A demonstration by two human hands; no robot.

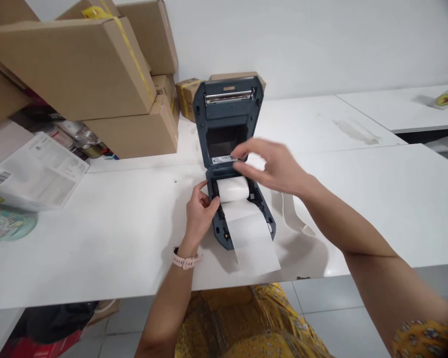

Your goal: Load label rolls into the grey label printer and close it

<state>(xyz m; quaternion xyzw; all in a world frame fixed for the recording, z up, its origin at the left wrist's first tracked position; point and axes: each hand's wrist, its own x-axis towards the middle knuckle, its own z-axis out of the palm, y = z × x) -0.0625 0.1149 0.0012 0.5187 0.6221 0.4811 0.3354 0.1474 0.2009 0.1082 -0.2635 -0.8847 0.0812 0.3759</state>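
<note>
A dark label printer [229, 117] stands on the white table with its lid raised. Inside it lies a roll of white labels [233, 189], and a loose strip of label paper [254, 238] runs out over the front edge of the printer. My left hand [201, 211] grips the left side of the printer body, thumb on the rim near the roll. Over the roll, in front of the raised lid, hovers my right hand [269, 164], slightly blurred, its thumb and fingertips apart and nothing visible between them.
Cardboard boxes [74, 69] are stacked at the back left. A white box with a barcode [37, 171] lies at the left, beside a greenish packet [9, 222]. A pale cable [293, 219] lies right of the printer. The table's front edge is close to my body.
</note>
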